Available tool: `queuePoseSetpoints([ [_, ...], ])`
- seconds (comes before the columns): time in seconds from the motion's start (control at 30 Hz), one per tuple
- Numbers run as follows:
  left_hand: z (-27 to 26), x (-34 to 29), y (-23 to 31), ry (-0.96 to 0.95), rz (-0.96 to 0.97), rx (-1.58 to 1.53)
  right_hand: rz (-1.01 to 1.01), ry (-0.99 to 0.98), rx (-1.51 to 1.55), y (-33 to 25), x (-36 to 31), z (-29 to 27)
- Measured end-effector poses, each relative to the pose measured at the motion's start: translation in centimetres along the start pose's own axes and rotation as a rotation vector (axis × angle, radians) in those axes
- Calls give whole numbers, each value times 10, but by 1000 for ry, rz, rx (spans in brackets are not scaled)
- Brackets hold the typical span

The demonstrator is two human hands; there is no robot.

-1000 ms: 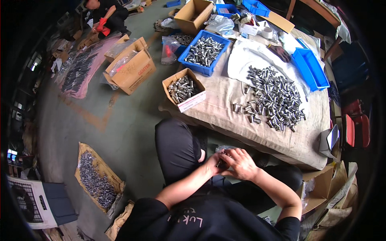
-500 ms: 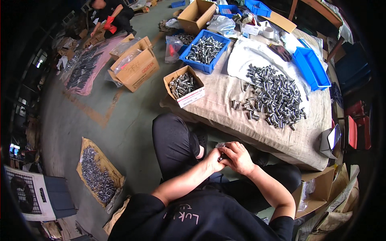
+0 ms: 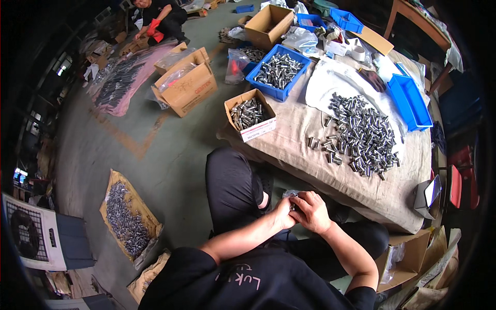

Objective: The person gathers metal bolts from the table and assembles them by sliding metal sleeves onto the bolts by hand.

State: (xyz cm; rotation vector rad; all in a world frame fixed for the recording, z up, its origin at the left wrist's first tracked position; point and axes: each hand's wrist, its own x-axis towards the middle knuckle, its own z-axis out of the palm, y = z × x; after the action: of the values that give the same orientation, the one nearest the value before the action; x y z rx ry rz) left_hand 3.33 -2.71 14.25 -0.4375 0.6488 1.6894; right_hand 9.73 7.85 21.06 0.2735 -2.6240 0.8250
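Observation:
Above my lap, my left hand and my right hand meet with fingers closed. Between them a small shiny metal part shows; most of it is covered by my fingers. A bit of clear plastic sticks out at the far side of my hands. On the cloth-covered table ahead lies a loose pile of short metal cylinders. Similar pieces fill an open cardboard box at the table's near left corner and a blue bin behind it.
An empty blue tray stands at the table's right. To my left, small metal parts lie on a brown sheet on the floor, near a white-and-grey fan unit. Cardboard boxes stand beyond. A person in red gloves crouches far left.
The view has shifted, so the table and floor things sit a little further right. My hands stay together at my lap, with the fingers slightly rearranged around the metal part.

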Motion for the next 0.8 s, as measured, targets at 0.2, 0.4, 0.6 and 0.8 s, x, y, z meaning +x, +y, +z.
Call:
queuePoseSetpoints([
  [0.2, 6, -3, 1, 64, -32, 8, -14, 28, -16, 3, -1, 2],
  [0.4, 14, -8, 4, 98, -75, -29, 50, 66, 101, 4, -3, 6],
  [0.6, 0, 0, 2, 75, -108, -78, 112, 75, 244, 3, -4, 7],
  [0.8, -4, 5, 2, 58, -114, -101, 130, 84, 258, 3, -3, 8],
])
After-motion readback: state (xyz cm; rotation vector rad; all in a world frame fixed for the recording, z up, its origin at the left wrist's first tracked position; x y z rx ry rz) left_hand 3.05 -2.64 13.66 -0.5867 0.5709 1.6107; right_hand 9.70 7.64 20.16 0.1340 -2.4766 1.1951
